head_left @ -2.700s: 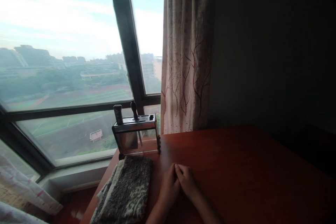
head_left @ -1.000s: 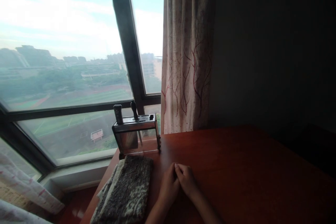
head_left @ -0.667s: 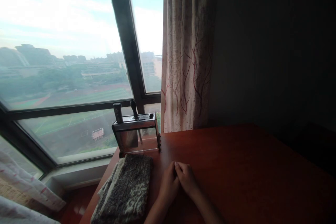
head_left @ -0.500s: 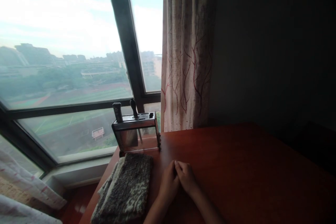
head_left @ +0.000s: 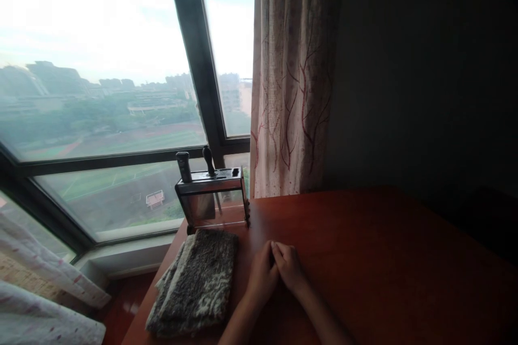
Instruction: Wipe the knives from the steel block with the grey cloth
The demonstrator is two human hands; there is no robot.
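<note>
My left hand [head_left: 261,268] and my right hand [head_left: 288,265] rest together above the reddish-brown table, touching at the thumbs and index fingers. Both look closed, with fingers curled in and nothing seen in them; the inner fingers are partly hidden. To the left of my left hand lies a folded grey and white towel [head_left: 202,275], apart from it. Beyond the towel stands a knife holder [head_left: 214,183] with a metal top and clear sides. Two dark handles stick up from it, and a broad blade [head_left: 203,207] shows through the side.
The wooden table [head_left: 364,259] stretches to the right into shadow. Its left edge runs beside the towel, near the window [head_left: 109,188]. A patterned curtain [head_left: 291,91] hangs behind the table, and another curtain [head_left: 44,302] hangs at the lower left.
The whole view has shifted slightly, so the holder, towel and hands sit a little higher and farther right. My hands stay together in the same pose.
</note>
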